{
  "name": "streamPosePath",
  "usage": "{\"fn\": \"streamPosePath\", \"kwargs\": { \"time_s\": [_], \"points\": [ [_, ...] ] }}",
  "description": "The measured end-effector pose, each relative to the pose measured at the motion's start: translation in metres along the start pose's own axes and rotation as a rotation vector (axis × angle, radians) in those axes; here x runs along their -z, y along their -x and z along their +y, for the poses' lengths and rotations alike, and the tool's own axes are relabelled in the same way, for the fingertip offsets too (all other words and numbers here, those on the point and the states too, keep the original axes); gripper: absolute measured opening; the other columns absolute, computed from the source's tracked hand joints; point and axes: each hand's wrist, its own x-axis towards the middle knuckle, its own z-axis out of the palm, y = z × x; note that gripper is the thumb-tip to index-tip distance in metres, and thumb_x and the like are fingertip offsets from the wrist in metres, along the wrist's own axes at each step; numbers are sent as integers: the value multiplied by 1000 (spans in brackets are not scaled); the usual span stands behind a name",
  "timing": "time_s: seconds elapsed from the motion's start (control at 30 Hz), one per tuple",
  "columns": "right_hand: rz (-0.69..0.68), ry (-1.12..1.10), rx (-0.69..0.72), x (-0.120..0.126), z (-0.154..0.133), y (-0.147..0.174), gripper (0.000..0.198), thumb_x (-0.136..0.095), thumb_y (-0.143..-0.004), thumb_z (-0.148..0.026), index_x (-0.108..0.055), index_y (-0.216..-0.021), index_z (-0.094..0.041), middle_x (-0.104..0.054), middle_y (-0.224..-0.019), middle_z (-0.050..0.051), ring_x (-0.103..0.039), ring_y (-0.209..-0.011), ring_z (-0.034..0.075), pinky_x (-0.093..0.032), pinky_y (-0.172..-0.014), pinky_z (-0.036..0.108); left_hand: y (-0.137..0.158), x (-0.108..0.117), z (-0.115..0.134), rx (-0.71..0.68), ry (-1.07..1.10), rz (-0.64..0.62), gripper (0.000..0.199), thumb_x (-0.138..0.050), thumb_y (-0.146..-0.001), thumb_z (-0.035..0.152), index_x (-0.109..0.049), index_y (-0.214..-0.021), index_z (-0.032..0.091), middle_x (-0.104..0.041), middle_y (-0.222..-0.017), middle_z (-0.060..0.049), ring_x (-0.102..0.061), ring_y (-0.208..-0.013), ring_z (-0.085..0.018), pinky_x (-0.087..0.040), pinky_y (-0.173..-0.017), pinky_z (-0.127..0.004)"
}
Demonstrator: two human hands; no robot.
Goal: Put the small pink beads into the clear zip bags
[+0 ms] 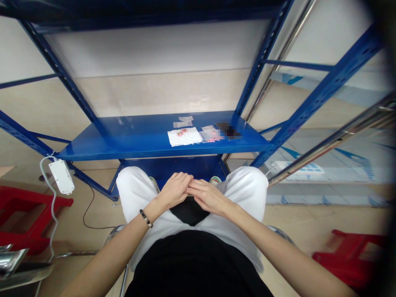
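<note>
Over my lap, my left hand (pixel 175 187) and my right hand (pixel 208 195) meet at the fingertips. The fingers of each hand are closed together and bent inward. Their undersides are hidden, so I cannot make out what, if anything, lies within them. On the blue shelf (pixel 133 136) beyond my knees is a white cloth or paper (pixel 190 138) with small pinkish pieces (pixel 182 132) on it. Beside it lie a clear bag (pixel 210 133) with pink and red bits and a dark, pixelated item (pixel 229 131).
Small clear packets (pixel 182 123) lie behind the white sheet. A white power strip (pixel 62 177) hangs at the shelf's left corner, its cable trailing down. Red stools (pixel 27 200) stand on both sides. A metal rail (pixel 334 142) runs along the right. Blue uprights (pixel 258 78) frame the shelf.
</note>
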Motion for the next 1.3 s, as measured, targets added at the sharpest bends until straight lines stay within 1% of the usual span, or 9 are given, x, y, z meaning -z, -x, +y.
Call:
{"fn": "streamPosePath", "kwargs": {
  "time_s": [0.17, 0.37, 0.57, 0.77, 0.87, 1.0, 1.1, 1.2, 1.3],
  "points": [
    [-48, 20, 7, 1, -1, -1, 46, -51, -83, -5, -64, -124, -21, -60, -132, 13, -49, -130, 27, -44, -103, 46, 0, 0, -1, -4, -22, -18, 40, -52, -87, 17, -47, -127, 16, -61, -109, -11, -54, -103, -28, -41, -90, -41],
    [-92, -21, 3, -1, 0, -1, 41, -50, -86, -6, -65, -121, -21, -65, -125, 11, -55, -122, 24, -44, -102, 43, -1, -1, -3, -13, -82, -85, 28, -49, -83, 10, -53, -110, 17, -61, -99, -9, -53, -95, -27, -42, -85, -40],
    [-136, -23, -28, -10, -7, 2, 29, -52, -89, -12, -65, -114, -20, -66, -119, 12, -59, -115, 24, -48, -99, 43, 0, -12, -2, -18, -103, -143, 24, -50, -84, 10, -54, -105, 18, -62, -96, -10, -55, -94, -27, -42, -84, -40],
    [-167, 19, -79, -17, -9, 4, 25, -54, -90, -14, -63, -113, -19, -66, -119, 13, -61, -112, 26, -49, -97, 45, 0, -21, -1, -28, -70, -173, 21, -50, -85, 11, -55, -104, 18, -64, -96, -9, -58, -93, -26, -43, -86, -39],
    [-144, 12, -70, -11, -6, 0, 24, -52, -91, -13, -64, -111, -19, -67, -119, 12, -61, -114, 25, -48, -99, 45, -3, -19, -5, -4, -48, -134, 20, -51, -85, 11, -55, -103, 18, -65, -95, -8, -60, -91, -24, -43, -84, -37],
    [-5, -47, -33, 3, -2, -2, 44, -45, -92, -7, -58, -132, -22, -64, -131, 12, -55, -128, 24, -46, -101, 43, -6, -13, -18, 142, 31, 43, 11, -54, -85, 14, -56, -94, 20, -66, -87, -4, -62, -84, -22, -44, -80, -35],
    [139, -114, -77, 12, 1, -1, 51, -42, -94, -7, -54, -138, -28, -65, -130, 8, -56, -127, 22, -46, -102, 42, -12, -13, -31, 362, 332, 267, 1, -57, -86, 21, -57, -85, 21, -63, -74, -1, -61, -72, -19, -45, -71, -31],
    [318, -200, -143, 20, 8, -4, 43, -42, -96, -9, -62, -128, -29, -69, -119, 7, -63, -113, 21, -50, -96, 39, -18, -13, -40, 541, 961, 436, 19, -68, -81, 34, -55, -80, 19, -61, -66, 0, -59, -61, -16, -47, -63, -28],
    [445, -258, -163, 31, 27, -18, 36, -42, -96, -10, -68, -116, -26, -70, -108, 7, -64, -103, 21, -52, -91, 37, -18, -11, -41, 659, 1549, 489, 30, -78, -74, 38, -57, -83, 18, -60, -67, 1, -61, -62, -14, -50, -61, -26]
  ]
}}
